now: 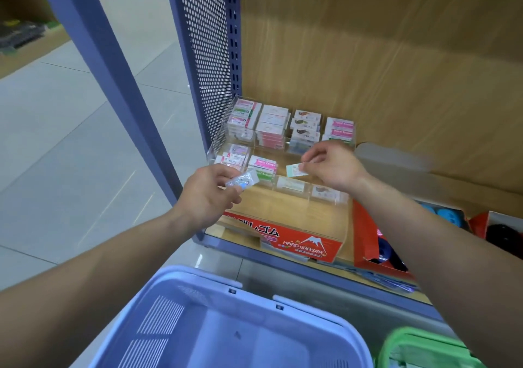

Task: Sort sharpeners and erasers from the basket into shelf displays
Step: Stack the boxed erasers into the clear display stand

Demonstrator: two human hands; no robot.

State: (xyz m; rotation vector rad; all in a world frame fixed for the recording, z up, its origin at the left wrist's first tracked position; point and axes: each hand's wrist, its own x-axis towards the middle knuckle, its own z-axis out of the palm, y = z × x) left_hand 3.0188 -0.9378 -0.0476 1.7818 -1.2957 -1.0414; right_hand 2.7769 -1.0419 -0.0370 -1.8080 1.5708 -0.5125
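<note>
My left hand (208, 195) grips a few wrapped erasers (240, 181) just left of the clear acrylic eraser display (223, 129) on the wooden shelf. My right hand (332, 166) pinches a single pale green-and-white eraser (295, 170) above the display's middle row. The display's back rows hold stacked erasers (273, 125) in pink, white and green sleeves. A red "Hard Eraser" box (305, 244) stands at the shelf's front edge. Below, the blue basket (198, 282) looks hollow, with no items visible inside.
A perforated blue shelf side panel (209, 56) rises at the left of the display. A green basket (402, 345) sits at the lower right. A red box with dark round items (379, 251) stands right of the eraser box. Tiled floor lies to the left.
</note>
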